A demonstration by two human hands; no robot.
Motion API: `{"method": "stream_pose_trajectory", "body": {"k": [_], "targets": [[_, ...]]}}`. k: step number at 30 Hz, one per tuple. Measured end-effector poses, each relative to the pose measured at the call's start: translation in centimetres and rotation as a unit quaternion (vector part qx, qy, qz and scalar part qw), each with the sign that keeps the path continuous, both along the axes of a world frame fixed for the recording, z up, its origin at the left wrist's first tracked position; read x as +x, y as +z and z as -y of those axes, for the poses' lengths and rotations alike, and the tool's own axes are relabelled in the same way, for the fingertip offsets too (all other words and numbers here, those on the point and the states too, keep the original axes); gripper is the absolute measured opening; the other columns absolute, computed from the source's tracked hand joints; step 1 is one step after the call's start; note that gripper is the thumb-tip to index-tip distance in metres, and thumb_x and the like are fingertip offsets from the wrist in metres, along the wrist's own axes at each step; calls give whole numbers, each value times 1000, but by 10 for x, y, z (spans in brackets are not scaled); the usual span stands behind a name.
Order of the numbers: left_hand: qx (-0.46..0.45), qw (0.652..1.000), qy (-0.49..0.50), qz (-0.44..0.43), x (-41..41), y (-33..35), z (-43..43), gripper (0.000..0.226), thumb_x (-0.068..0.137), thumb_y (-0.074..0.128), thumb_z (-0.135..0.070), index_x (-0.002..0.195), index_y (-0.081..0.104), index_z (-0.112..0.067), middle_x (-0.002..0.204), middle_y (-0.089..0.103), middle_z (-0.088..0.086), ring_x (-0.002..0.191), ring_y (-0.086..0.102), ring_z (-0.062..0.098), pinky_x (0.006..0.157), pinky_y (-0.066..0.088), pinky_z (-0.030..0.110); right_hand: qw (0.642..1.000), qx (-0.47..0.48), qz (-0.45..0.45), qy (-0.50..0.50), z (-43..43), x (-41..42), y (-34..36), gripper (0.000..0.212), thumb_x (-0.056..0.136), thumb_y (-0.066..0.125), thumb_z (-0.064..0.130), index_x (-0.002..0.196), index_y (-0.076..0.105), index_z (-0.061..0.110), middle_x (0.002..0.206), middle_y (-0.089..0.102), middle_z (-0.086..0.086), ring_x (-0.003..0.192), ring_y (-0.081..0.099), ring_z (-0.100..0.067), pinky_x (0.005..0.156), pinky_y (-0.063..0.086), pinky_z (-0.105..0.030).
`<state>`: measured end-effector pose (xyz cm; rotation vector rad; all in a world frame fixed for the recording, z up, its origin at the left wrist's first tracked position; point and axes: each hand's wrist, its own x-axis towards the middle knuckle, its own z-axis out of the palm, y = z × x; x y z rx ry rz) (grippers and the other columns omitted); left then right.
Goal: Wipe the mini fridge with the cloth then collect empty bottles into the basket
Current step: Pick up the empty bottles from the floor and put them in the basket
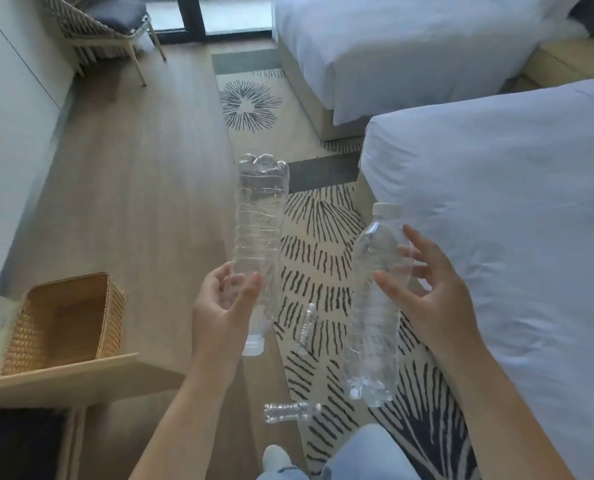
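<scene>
My left hand [221,306] grips a clear empty bottle [259,230] near its neck, held upside down with the white cap pointing at the floor. My right hand [423,292] holds a second clear bottle [375,306] upright, white cap on top, thumb in front and fingers behind it. Two more empty bottles lie on the floor: one [304,329] on the rug between my hands, another [288,412] on its side near my feet. A woven basket [63,320] stands on a wooden shelf at lower left, with nothing visible inside. The fridge and cloth are not in view.
A bed [503,209] with white sheets fills the right side, a second bed [392,46] behind it. A patterned rug [323,216] runs along the wooden floor. A wicker chair [105,26] stands at the far left. A white cabinet wall [8,126] lines the left.
</scene>
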<state>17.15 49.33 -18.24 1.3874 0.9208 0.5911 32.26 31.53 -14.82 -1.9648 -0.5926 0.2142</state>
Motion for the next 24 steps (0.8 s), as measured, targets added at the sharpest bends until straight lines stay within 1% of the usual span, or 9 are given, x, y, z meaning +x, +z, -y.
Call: {"method": "stream_pose_trajectory", "body": {"k": [2, 7, 9, 12, 14, 16, 18, 21, 24], "targets": [[-26, 1000, -16, -3, 24, -7, -10, 71, 53, 73, -66, 112, 53, -34, 107, 66, -2, 100, 64, 22, 86, 50, 50, 1000, -7, -10, -4, -15, 27, -6, 73, 62, 62, 55, 130, 38, 45, 116, 54, 11, 97, 54, 5, 64, 46, -13], [-38, 999, 10, -16, 100, -18, -37, 64, 49, 73, -65, 105, 55, -39, 107, 67, -1, 100, 64, 22, 87, 50, 50, 1000, -4, -13, 14, -55, 119, -20, 66, 70, 68, 41, 129, 38, 43, 117, 53, 6, 96, 53, 3, 62, 46, -5], [-32, 999, 24, -24, 135, -17, -49, 67, 49, 73, -68, 106, 54, -40, 108, 66, -2, 102, 63, 22, 89, 49, 50, 1000, -3, -13, 23, -70, 161, -21, 67, 72, 70, 36, 131, 38, 41, 118, 53, 5, 96, 55, -1, 60, 47, -8], [-20, 999, 42, -23, 190, -6, -66, 71, 49, 71, -68, 110, 53, -37, 110, 65, -2, 105, 61, 20, 92, 47, 48, 998, 3, -25, 50, -93, 222, -13, 70, 66, 65, 46, 130, 38, 42, 118, 53, 5, 99, 57, -10, 64, 44, -14], [-5, 999, 47, -25, 222, 4, -75, 72, 51, 70, -67, 113, 52, -36, 109, 65, -6, 104, 61, 14, 91, 49, 41, 996, -1, -28, 83, -111, 256, -6, 71, 64, 64, 47, 129, 38, 41, 118, 53, 4, 98, 57, -11, 62, 46, -14], [39, 997, 52, -36, 248, 13, -81, 66, 51, 64, -69, 109, 50, -43, 107, 62, -15, 99, 60, 0, 81, 50, 20, 993, 4, -26, 116, -134, 288, -1, 69, 64, 65, 44, 127, 38, 40, 116, 53, 4, 96, 57, -8, 60, 48, -12], [65, 995, 62, -42, 266, 20, -85, 64, 51, 61, -69, 108, 48, -44, 106, 59, -21, 94, 57, -11, 71, 46, 7, 989, 7, -18, 144, -157, 312, 0, 65, 69, 70, 37, 126, 37, 42, 115, 53, 4, 96, 56, -7, 63, 49, -10], [77, 992, 81, -60, 276, 22, -101, 60, 51, 61, -70, 105, 48, -47, 107, 59, -21, 95, 55, -14, 71, 44, 5, 985, 13, -2, 174, -191, 329, -1, 66, 73, 72, 30, 126, 36, 42, 115, 51, 6, 96, 55, -7, 63, 51, -14], [85, 988, 113, -70, 281, 23, -127, 55, 60, 70, -66, 105, 46, -46, 107, 58, -19, 94, 54, -16, 72, 43, 3, 978, 6, -6, 211, -221, 336, -7, 67, 71, 70, 36, 128, 35, 39, 113, 51, 6, 94, 55, -4, 62, 48, -7]]}}
